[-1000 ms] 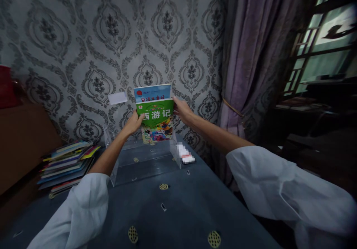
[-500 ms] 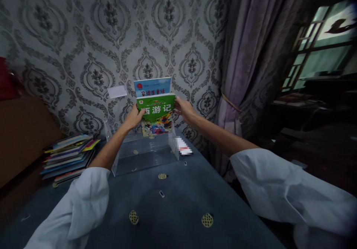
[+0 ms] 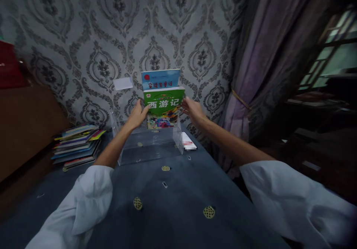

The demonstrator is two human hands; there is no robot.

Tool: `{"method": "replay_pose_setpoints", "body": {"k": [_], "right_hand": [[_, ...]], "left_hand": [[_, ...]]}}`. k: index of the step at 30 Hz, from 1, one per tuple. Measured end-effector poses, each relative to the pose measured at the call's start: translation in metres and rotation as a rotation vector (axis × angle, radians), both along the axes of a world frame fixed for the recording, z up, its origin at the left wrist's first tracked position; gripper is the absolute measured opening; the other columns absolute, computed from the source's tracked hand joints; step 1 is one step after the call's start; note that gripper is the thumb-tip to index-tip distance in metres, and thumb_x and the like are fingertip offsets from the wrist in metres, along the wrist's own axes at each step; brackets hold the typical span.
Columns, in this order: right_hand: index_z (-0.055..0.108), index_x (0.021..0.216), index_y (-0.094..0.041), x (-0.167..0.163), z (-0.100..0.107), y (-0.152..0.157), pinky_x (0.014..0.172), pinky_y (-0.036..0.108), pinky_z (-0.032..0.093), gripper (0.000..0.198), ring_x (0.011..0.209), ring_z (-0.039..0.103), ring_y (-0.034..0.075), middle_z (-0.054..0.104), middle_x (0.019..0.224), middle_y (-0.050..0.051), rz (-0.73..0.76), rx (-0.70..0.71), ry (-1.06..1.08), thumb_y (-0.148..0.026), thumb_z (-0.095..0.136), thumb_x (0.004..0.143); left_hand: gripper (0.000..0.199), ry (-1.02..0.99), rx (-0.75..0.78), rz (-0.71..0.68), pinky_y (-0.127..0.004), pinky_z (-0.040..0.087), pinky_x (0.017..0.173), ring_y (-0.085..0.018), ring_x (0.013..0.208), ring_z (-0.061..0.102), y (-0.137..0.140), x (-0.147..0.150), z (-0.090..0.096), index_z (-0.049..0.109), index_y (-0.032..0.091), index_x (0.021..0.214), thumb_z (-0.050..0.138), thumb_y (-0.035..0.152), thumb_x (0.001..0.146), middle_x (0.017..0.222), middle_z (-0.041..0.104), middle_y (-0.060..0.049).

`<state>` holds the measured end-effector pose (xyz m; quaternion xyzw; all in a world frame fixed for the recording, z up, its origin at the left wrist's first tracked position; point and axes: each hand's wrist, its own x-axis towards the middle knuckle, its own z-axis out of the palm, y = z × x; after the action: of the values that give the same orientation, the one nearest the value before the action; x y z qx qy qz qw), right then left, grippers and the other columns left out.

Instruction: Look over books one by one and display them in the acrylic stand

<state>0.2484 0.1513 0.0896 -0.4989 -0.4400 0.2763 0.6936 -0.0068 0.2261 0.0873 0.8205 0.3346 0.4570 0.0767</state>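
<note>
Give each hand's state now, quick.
Left hand: loosely spread at the green book's left edge; grip unclear.
Right hand: loosely curled at its right edge; grip unclear.

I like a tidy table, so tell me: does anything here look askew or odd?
Yes: the stack of books on the left is uneven, its edges jutting at different angles and a yellow cover poking out. The white item beside the clear acrylic rack looks partly pixelated. No spill shows.

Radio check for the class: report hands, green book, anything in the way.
Left hand at left edge of green book, right hand at its right; grip unclear. Book roughly upright at clear rack. Blue book behind; book stack off left.
</note>
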Motion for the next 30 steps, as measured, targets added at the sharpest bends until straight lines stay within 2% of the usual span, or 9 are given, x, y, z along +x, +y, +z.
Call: {"method": "replay_pose_setpoints", "body": {"k": [4, 8, 12, 15, 18, 22, 25, 28, 30], "right_hand": [[0.067, 0.094, -0.025, -0.006, -0.030, -0.024, 0.100, 0.047, 0.052, 0.032, 0.121, 0.063, 0.029, 0.074, 0.113, 0.006, -0.055, 0.054, -0.069, -0.054, 0.056, 0.090], [0.070, 0.107, -0.026, -0.013, -0.080, -0.065, 0.105, 0.052, 0.050, 0.041, 0.120, 0.064, 0.031, 0.074, 0.114, 0.009, 0.020, 0.029, -0.107, -0.060, 0.065, 0.084], [0.071, 0.115, -0.025, -0.025, -0.133, -0.104, 0.094, 0.050, 0.058, 0.053, 0.110, 0.070, 0.031, 0.076, 0.111, 0.010, 0.126, -0.047, -0.227, -0.067, 0.063, 0.083], [0.073, 0.115, -0.025, -0.039, -0.164, -0.120, 0.086, 0.046, 0.062, 0.057, 0.104, 0.072, 0.031, 0.077, 0.109, 0.011, 0.188, -0.109, -0.252, -0.070, 0.062, 0.082], [0.074, 0.115, -0.022, -0.058, -0.186, -0.127, 0.085, 0.047, 0.062, 0.063, 0.100, 0.074, 0.032, 0.078, 0.105, 0.013, 0.220, -0.179, -0.256, -0.073, 0.059, 0.082], [0.075, 0.116, -0.021, -0.081, -0.205, -0.129, 0.088, 0.048, 0.061, 0.063, 0.100, 0.074, 0.032, 0.078, 0.105, 0.014, 0.271, -0.236, -0.246, -0.073, 0.057, 0.084], [0.076, 0.113, -0.021, -0.089, -0.215, -0.131, 0.093, 0.051, 0.059, 0.063, 0.100, 0.074, 0.031, 0.078, 0.106, 0.013, 0.276, -0.250, -0.267, -0.073, 0.056, 0.084], [0.075, 0.115, -0.021, -0.090, -0.218, -0.133, 0.096, 0.050, 0.057, 0.066, 0.101, 0.074, 0.031, 0.078, 0.107, 0.013, 0.287, -0.263, -0.296, -0.075, 0.054, 0.084], [0.075, 0.115, -0.020, -0.088, -0.217, -0.134, 0.092, 0.048, 0.059, 0.068, 0.100, 0.074, 0.030, 0.078, 0.107, 0.014, 0.305, -0.264, -0.309, -0.076, 0.052, 0.084]], "left_hand": [[0.053, 0.039, 0.139, 0.118, -0.048, 0.031, 0.119, -0.028, 0.143, 0.042, -0.019, -0.039, -0.033, 0.036, 0.010, 0.144, 0.043, 0.039, 0.099, 0.149, 0.046, -0.023], [0.045, 0.101, 0.253, 0.339, -0.047, 0.030, 0.120, -0.027, 0.144, 0.039, -0.030, -0.111, -0.056, 0.043, 0.011, 0.139, 0.040, 0.032, 0.099, 0.148, 0.047, -0.021], [0.049, 0.122, 0.146, 0.772, -0.048, 0.029, 0.120, -0.032, 0.142, 0.039, -0.017, -0.192, -0.063, 0.046, 0.001, 0.137, 0.040, 0.025, 0.095, 0.145, 0.047, -0.027], [0.057, 0.305, -0.013, 1.003, -0.059, 0.025, 0.119, -0.040, 0.147, 0.030, -0.001, -0.237, -0.066, 0.043, -0.002, 0.141, 0.046, 0.026, 0.092, 0.153, 0.039, -0.030], [0.058, 0.569, -0.144, 1.029, -0.071, 0.019, 0.115, -0.043, 0.148, 0.028, 0.012, -0.266, -0.066, 0.045, 0.002, 0.142, 0.049, 0.029, 0.091, 0.152, 0.042, -0.028], [0.042, 0.845, -0.282, 1.019, -0.079, 0.023, 0.105, -0.041, 0.128, 0.055, 0.025, -0.288, -0.057, 0.058, 0.006, 0.129, 0.038, 0.016, 0.093, 0.133, 0.061, -0.027], [0.043, 0.926, -0.302, 0.993, -0.070, 0.036, 0.102, -0.038, 0.114, 0.065, 0.029, -0.295, -0.051, 0.061, 0.005, 0.123, 0.034, 0.006, 0.089, 0.123, 0.067, -0.027], [0.041, 0.962, -0.282, 0.952, -0.054, 0.048, 0.096, -0.037, 0.114, 0.065, 0.023, -0.295, -0.050, 0.061, 0.005, 0.123, 0.035, 0.009, 0.091, 0.122, 0.066, -0.027], [0.041, 0.981, -0.264, 0.938, -0.050, 0.050, 0.092, -0.037, 0.114, 0.065, 0.012, -0.293, -0.052, 0.060, 0.004, 0.123, 0.033, 0.009, 0.093, 0.122, 0.066, -0.027]]}}
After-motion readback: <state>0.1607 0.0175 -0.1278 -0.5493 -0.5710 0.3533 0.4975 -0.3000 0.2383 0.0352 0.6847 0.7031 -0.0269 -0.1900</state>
